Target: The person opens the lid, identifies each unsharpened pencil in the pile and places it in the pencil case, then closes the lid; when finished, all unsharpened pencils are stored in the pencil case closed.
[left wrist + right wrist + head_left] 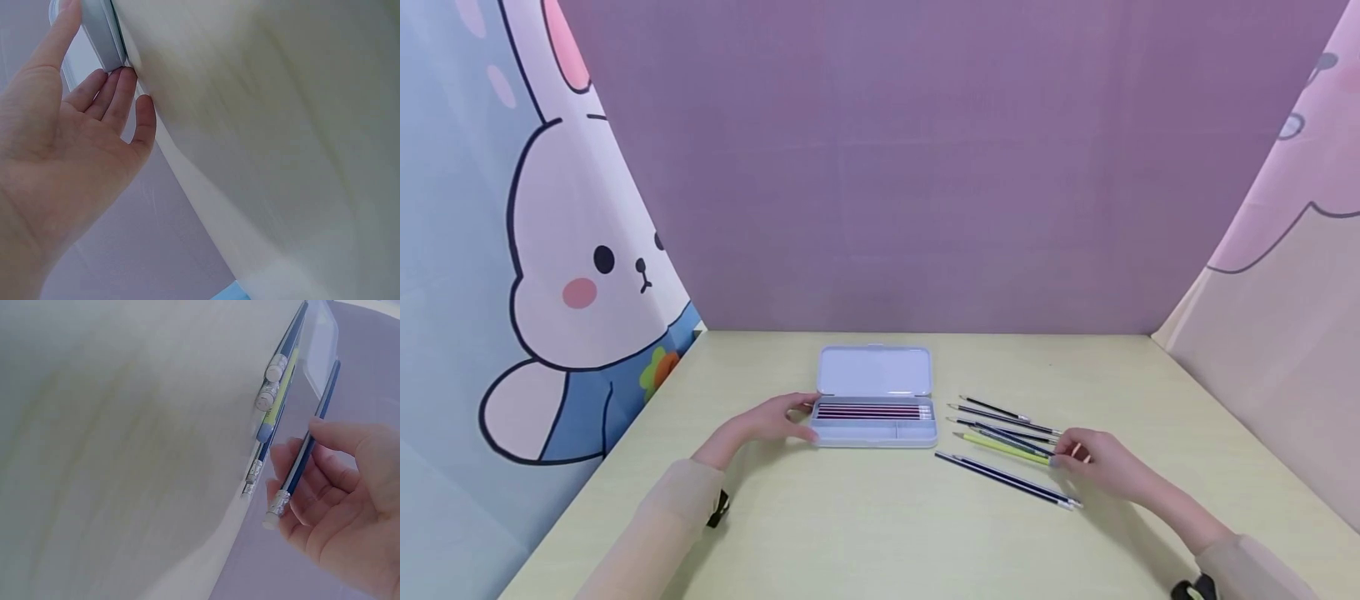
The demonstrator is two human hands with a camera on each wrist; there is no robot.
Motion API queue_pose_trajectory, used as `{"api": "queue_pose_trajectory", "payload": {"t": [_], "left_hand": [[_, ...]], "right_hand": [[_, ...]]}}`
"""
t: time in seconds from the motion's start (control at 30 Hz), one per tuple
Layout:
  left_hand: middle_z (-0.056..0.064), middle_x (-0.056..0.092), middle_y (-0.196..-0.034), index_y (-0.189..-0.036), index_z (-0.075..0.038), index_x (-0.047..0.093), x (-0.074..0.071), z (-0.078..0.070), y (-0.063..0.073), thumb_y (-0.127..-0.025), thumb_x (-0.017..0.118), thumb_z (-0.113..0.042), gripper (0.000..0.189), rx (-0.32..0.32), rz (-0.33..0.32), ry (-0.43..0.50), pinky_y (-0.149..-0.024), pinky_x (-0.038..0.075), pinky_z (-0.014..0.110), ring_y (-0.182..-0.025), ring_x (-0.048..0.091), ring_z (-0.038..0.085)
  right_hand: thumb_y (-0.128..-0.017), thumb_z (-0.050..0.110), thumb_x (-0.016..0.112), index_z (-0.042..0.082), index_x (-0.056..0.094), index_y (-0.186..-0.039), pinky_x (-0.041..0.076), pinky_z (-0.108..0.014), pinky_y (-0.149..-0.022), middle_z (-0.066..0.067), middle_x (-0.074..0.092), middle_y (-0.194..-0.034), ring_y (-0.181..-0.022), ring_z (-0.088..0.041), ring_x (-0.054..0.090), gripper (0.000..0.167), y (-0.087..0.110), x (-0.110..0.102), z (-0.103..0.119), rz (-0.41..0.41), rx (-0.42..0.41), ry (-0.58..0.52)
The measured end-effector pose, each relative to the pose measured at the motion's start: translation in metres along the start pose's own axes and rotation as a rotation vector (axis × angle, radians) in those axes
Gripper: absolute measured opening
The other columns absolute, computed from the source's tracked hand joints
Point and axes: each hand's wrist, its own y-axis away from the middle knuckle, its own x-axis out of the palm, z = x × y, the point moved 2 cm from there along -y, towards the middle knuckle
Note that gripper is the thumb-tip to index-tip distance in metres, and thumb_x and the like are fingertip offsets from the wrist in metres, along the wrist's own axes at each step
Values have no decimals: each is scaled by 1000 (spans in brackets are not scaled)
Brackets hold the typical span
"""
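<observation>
An open white pencil case (853, 433) lies on the table, its lid tipped back. Several dark red striped pencils (868, 411) lie side by side in its rear compartment. My left hand (775, 418) holds the case's left end, thumb at the front corner and fingers behind; the left wrist view shows the fingertips at the case wall (103, 37). To the right, my right hand (1101, 462) pinches a dark blue striped pencil (303, 456) near its white eraser end. In the right wrist view this pencil is raised apart from the others.
Around the held pencil lie a yellow-green pencil (1000, 447) and several dark pencils (992, 407) on the table (820, 525). A pair of dark striped pencils (1011, 481) lies nearer the front. A purple cloth (887, 167) hangs behind, with printed cloths at both sides.
</observation>
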Motion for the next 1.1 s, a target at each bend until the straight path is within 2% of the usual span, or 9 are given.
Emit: {"api": "queue_pose_trajectory", "payload": {"t": [0.33, 0.5, 0.7, 0.93, 1.1], "left_hand": [[16, 46, -140, -142, -5, 39, -1, 0, 1, -77, 76, -36, 81, 3, 0, -5, -106, 31, 54, -125, 46, 34], [15, 45, -141, -142, -6, 39, 0, 0, 1, -77, 76, -36, 80, -6, 3, -7, -106, 30, 55, -125, 45, 34], [14, 46, -141, -143, -7, 38, -1, 0, 1, -78, 75, -36, 79, -11, 5, -13, -107, 30, 54, -125, 45, 33], [15, 46, -141, -142, -6, 39, -1, -1, 2, -77, 76, -35, 80, 3, 5, 1, -108, 29, 54, -125, 45, 33], [17, 46, -140, -142, -3, 39, -1, -2, 2, -77, 76, -34, 81, 20, 5, 1, -107, 30, 54, -124, 46, 34]], "right_hand": [[-88, 8, 63, 9, 60, -89, 45, -20, -54, 1, 60, -78, -65, 0, 51, 3, -7, 1, 6, -46, -10, -22], [-88, 8, 64, 14, 62, -90, 43, -19, -53, 3, 59, -77, -63, 1, 48, 7, -12, 3, 9, -94, -11, -36], [-88, 9, 64, 12, 63, -93, 43, -20, -52, 6, 58, -78, -62, 2, 47, 6, -19, 6, 12, -146, 4, -25], [-87, 11, 65, 6, 64, -98, 43, -21, -53, 5, 57, -77, -62, 1, 46, 11, -31, 8, 15, -106, 46, -40], [-86, 6, 65, 5, 64, -96, 44, -20, -54, 4, 57, -78, -63, 1, 48, 10, -41, 8, 21, -116, -13, -50]]}}
